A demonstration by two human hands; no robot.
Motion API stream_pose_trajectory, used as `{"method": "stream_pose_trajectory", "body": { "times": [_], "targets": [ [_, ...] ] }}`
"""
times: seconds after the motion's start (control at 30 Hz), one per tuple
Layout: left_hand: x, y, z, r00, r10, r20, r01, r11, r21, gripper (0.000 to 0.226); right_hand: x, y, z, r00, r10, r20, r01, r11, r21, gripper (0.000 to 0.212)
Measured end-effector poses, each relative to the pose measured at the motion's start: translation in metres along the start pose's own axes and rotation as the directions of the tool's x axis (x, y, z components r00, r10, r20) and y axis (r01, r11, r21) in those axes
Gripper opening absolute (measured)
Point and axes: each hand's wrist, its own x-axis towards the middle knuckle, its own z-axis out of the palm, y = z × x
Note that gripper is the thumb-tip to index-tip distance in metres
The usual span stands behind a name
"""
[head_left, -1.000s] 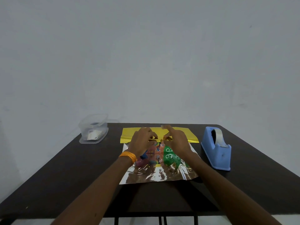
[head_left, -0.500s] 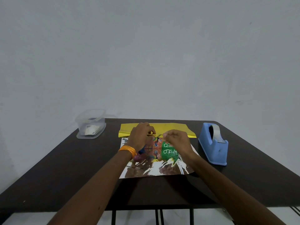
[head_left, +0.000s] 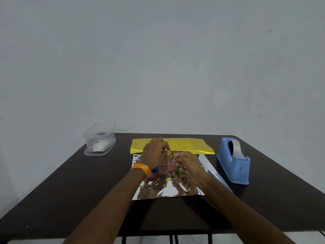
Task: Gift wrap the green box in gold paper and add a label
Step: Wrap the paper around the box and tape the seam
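On a dark table (head_left: 70,191), gold paper (head_left: 186,146) spread silver side up, far edge folded over. Left hand (head_left: 153,153) still pinching that fold with curled fingers. Right hand (head_left: 189,165) drawn back from the fold, now over the green box (head_left: 178,168) (mostly hidden mid-sheet), fingers curled; grip unclear. Blue tape dispenser (head_left: 233,164) at right.

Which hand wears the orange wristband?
The left hand, nearer the clear container, wears it; the right hand, by the blue tape dispenser, has a bare wrist.
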Motion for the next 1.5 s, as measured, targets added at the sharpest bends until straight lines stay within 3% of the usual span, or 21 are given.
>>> {"method": "stream_pose_trajectory", "body": {
  "times": [0.67,1.0,1.17,1.5],
  "targets": [
    [0.001,0.000,0.002,1.000,-0.006,-0.007,0.006,1.000,0.000,0.019,0.011,0.006,0.013,0.980,0.045,-0.194,-0.047,0.999,-0.003,0.018],
    [0.001,-0.001,0.004,1.000,-0.013,0.006,0.013,1.000,0.017,0.020,0.007,0.007,0.005,0.981,0.097,-0.167,-0.103,0.994,-0.027,0.027],
    [0.002,0.000,0.004,1.000,-0.013,-0.002,0.013,1.000,0.019,0.020,0.009,0.003,0.004,0.979,0.141,-0.146,-0.157,0.982,-0.102,0.015],
    [0.001,-0.001,0.003,1.000,-0.016,0.003,0.016,1.000,0.025,0.019,0.010,0.000,0.004,0.993,-0.009,-0.114,0.008,1.000,-0.005,0.019]
  ]
}}
